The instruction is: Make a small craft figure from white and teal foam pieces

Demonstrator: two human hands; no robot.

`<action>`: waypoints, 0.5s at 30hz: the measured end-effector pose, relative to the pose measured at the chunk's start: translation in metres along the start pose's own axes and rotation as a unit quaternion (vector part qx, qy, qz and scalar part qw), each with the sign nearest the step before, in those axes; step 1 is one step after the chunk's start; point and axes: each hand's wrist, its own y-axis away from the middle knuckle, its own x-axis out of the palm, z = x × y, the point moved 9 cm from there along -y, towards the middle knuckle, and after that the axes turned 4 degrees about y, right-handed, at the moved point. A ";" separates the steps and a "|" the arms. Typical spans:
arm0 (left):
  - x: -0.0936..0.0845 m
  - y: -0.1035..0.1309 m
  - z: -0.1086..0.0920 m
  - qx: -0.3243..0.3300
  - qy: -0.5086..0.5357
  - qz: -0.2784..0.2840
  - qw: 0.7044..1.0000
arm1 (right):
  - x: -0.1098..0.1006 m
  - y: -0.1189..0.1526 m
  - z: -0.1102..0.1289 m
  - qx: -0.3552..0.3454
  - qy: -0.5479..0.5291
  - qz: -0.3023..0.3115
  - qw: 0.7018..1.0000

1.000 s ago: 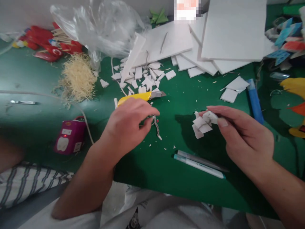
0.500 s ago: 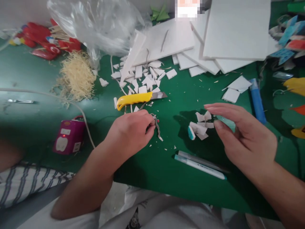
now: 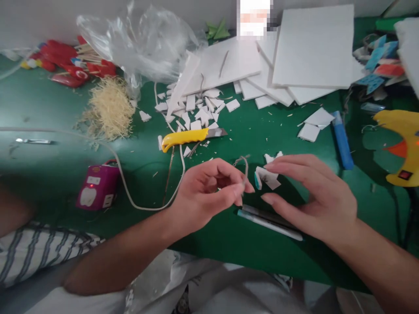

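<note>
Pinched between the thumb and fingers of my left hand (image 3: 214,192) is a thin grey twisted cord (image 3: 246,168), which loops up above the fingertips. My right hand (image 3: 314,200) is held just to the right, thumb and fingers apart and nothing in its grasp. Behind its fingertips lie small white foam-board pieces (image 3: 269,176), one with a teal edge, partly covered by the fingers. Two pens, one a white marker (image 3: 268,224) with a teal end, lie on the green table below the hands. A yellow-handled utility knife (image 3: 186,138) rests beyond my left hand.
White foam scraps (image 3: 203,109) and stacked foam boards (image 3: 314,48) lie at the back, near a clear plastic bag (image 3: 153,43). On the left are straw shreds (image 3: 109,109) and a purple power adapter (image 3: 98,186) with a cable. A yellow glue gun (image 3: 401,126) and blue stick (image 3: 342,141) are right.
My left hand has moved right and lifted the grey cord from the table. My right hand has shifted left, towards it, with its fingers spread wider.
</note>
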 end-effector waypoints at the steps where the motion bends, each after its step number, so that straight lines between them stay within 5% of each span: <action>1: 0.008 0.001 0.003 -0.010 0.039 0.031 0.999 | 0.000 0.000 0.003 -0.014 0.016 0.000 1.000; 5: 0.034 0.011 0.002 -0.031 0.117 0.162 0.979 | 0.006 0.002 0.004 -0.037 0.037 0.003 0.999; 9: 0.041 0.019 0.001 -0.053 0.124 0.219 0.966 | 0.014 0.005 0.009 -0.077 0.015 0.015 0.997; 12: 0.034 0.015 0.000 -0.078 0.139 0.204 0.966 | 0.012 0.004 0.011 -0.089 -0.008 0.026 0.996; 15: 0.009 0.001 -0.008 -0.066 0.118 0.111 0.985 | 0.005 0.001 0.008 -0.064 -0.022 0.035 0.997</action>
